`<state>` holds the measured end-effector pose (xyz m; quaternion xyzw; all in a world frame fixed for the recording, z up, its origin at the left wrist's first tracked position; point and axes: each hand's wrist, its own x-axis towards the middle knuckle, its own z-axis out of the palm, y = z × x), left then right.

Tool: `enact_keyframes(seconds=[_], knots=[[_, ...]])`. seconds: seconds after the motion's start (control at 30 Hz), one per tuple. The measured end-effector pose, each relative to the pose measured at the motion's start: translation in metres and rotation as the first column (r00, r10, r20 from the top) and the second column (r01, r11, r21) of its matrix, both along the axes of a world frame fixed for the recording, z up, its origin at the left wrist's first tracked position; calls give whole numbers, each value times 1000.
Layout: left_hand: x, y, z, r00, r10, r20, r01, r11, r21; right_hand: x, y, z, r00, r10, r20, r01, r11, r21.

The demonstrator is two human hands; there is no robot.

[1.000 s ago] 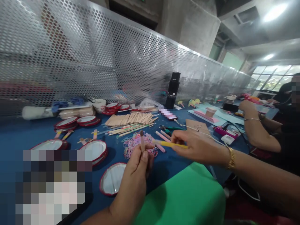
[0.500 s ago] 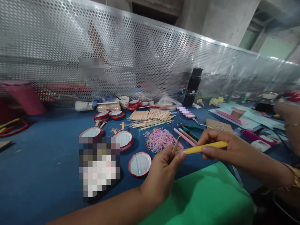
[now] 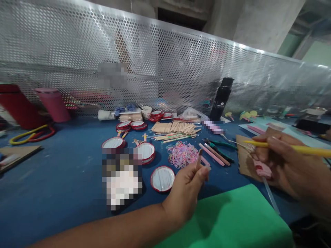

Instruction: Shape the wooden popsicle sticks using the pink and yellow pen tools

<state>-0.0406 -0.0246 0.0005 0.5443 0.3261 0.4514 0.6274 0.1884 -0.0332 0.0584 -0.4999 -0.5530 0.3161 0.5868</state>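
Observation:
My left hand [image 3: 188, 189] is closed around a wooden craft stick [image 3: 199, 159], which points upward between thumb and fingers. A small pale bit shows at the thumb tip. My right hand [image 3: 289, 165] pinches a yellow pen-shaped tool [image 3: 307, 150] between thumb and forefinger. Its lower fingers are at a pink glue-gun-like body [image 3: 262, 169] with a translucent stick [image 3: 271, 196] behind it; how firmly they grip it is hard to tell. Under that hand lies brown cardboard [image 3: 244, 165]. A round red-rimmed lid [image 3: 162, 179] sits beside my left hand.
Colourful rubber bands [image 3: 182, 155], wooden sticks [image 3: 176, 128], green-handled pliers [image 3: 222, 148] and pink rods [image 3: 212, 155] lie ahead. More red-rimmed lids [image 3: 144, 153] are left of them. Green cloth [image 3: 238, 217] is in front. A black bottle [image 3: 221, 100] stands by the perforated screen [image 3: 181, 65].
My right hand has moved right, away from my left hand, with the yellow tool, and is now at the pink body. The left hand still holds the craft stick. The view has shifted.

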Motion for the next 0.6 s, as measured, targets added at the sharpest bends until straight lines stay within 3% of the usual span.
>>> enact_keyframes(seconds=[0.07,0.17,0.23,0.37,0.6], knots=[[0,-2,1,999,-32,-42,33,999,27,-1,-6,-7,986,44,158,-42,999,-15],[0,-6,7,995,-41,-90,49,996,81,-20,-17,-20,876,126,466,-155,988,23],[0,-9,11,993,-104,-55,109,989,102,-36,-20,-25,814,169,556,-250,965,74],[0,-11,15,980,-190,55,184,978,98,-54,-16,-23,796,163,583,-303,941,150],[0,-9,8,996,-86,4,86,996,40,-53,-13,-16,837,170,520,-283,948,145]])
